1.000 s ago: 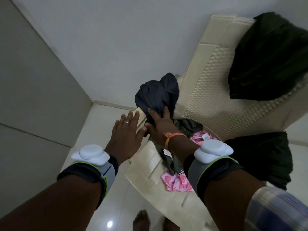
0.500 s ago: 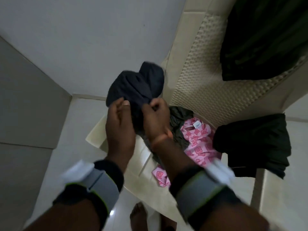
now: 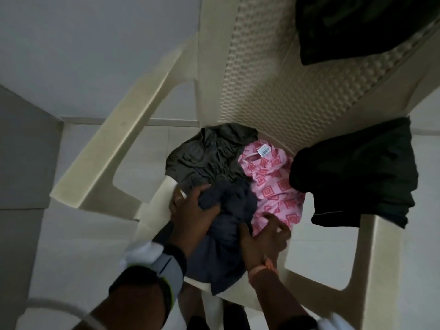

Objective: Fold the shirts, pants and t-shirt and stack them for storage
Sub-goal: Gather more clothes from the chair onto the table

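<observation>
Two hands are working over a heap of clothes lying on the seat of a cream plastic chair (image 3: 269, 75). The left hand (image 3: 190, 210) is gripping a dark navy garment (image 3: 228, 225), its fingers (image 3: 202, 188) curling over a bunched fold near the top of the cloth. The right hand (image 3: 262, 234) is lying at the garment's right edge, thumb against the navy cloth and the other fingers spread and loosely bent above the pink patterned shirt (image 3: 273, 184); whether they are pinching anything cannot be told because of blur. The navy garment is sitting crumpled at the front of the seat, its lower part hanging over the seat's front edge. An olive-grey garment (image 3: 209, 153) is lying behind it toward the backrest, touching both the navy cloth and the pink shirt. The pink shirt, with red square motifs and a barcode tag (image 3: 264, 150) near its collar, is lying on the right side of the seat. One black garment (image 3: 357, 172) is hanging over the chair's right armrest, just beside the pink shirt, and another dark garment (image 3: 357, 25) is draping over the top of the backrest. Both forearms are wearing grey and black wristbands (image 3: 164, 270), and an orange thread (image 3: 264, 270) is circling the right wrist. White floor tiles (image 3: 71, 246) are showing under the chair.
</observation>
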Demonstrator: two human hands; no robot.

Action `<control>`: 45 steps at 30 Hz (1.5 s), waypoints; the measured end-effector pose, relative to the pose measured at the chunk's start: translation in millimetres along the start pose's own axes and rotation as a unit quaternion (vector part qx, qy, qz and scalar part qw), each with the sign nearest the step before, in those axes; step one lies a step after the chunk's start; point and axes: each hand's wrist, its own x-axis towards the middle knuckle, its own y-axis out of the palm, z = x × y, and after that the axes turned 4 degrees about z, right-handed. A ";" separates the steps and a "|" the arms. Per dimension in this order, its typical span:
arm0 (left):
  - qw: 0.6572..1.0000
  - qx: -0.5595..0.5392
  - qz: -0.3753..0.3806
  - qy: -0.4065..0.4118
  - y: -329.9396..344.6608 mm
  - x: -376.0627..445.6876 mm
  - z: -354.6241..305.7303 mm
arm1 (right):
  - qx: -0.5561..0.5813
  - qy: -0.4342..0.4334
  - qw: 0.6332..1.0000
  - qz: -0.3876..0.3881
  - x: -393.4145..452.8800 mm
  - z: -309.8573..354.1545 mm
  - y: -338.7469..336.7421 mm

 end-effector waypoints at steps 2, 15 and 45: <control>0.992 0.084 0.007 -0.096 15.5 24.1 7.4 | -0.047 0.118 0.992 0.026 23.4 -10.2 10.0; 0.845 -0.439 0.276 -0.132 61.3 1.3 -56.4 | 0.249 -0.170 0.937 0.177 44.0 28.0 -70.1; 0.802 -0.469 0.228 0.293 6.5 -39.8 -289.2 | 0.197 -0.412 0.885 0.089 41.6 217.4 -242.8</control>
